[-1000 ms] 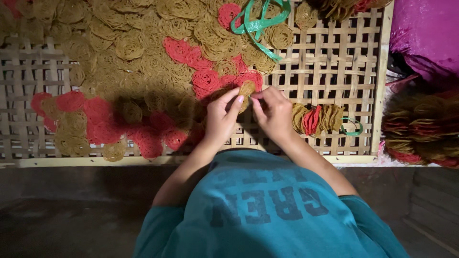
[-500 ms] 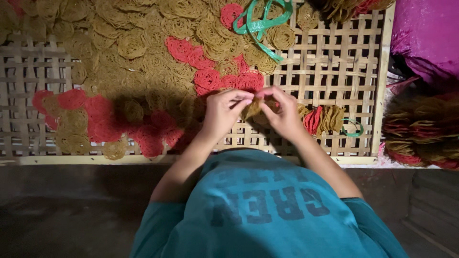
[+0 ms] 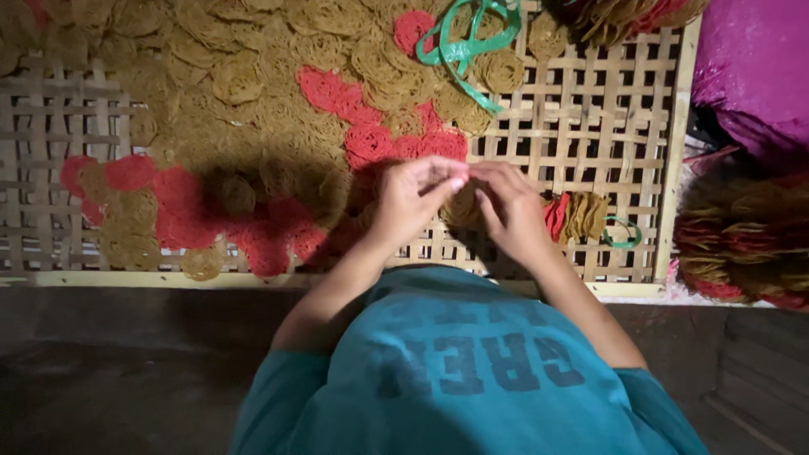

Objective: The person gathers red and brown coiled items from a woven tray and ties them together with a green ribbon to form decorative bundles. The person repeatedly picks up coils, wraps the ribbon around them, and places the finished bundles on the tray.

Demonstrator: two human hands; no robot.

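Observation:
My left hand (image 3: 411,202) and my right hand (image 3: 512,212) meet over the near edge of a woven bamboo tray (image 3: 640,160). Between the palms sits a small stack of round yellow lattice crackers (image 3: 462,207), gripped from both sides. The fingertips of both hands touch just above the stack. Whether they pinch a thin tie there is too small to tell. Just right of my right hand lies a tied bundle of red and yellow crackers (image 3: 575,216) with a green loop (image 3: 624,234) beside it.
Loose yellow crackers (image 3: 244,76) and red crackers (image 3: 173,194) cover the tray's left and middle. A green plastic strap (image 3: 465,49) lies at the top. A purple bag (image 3: 754,72) and stacked cracker bundles (image 3: 742,244) stand at the right. My teal shirt (image 3: 472,371) fills the foreground.
The yellow cracker held up at the fingertips has come down into the stack between my palms. Both hands have closed in so that their fingertips meet above it.

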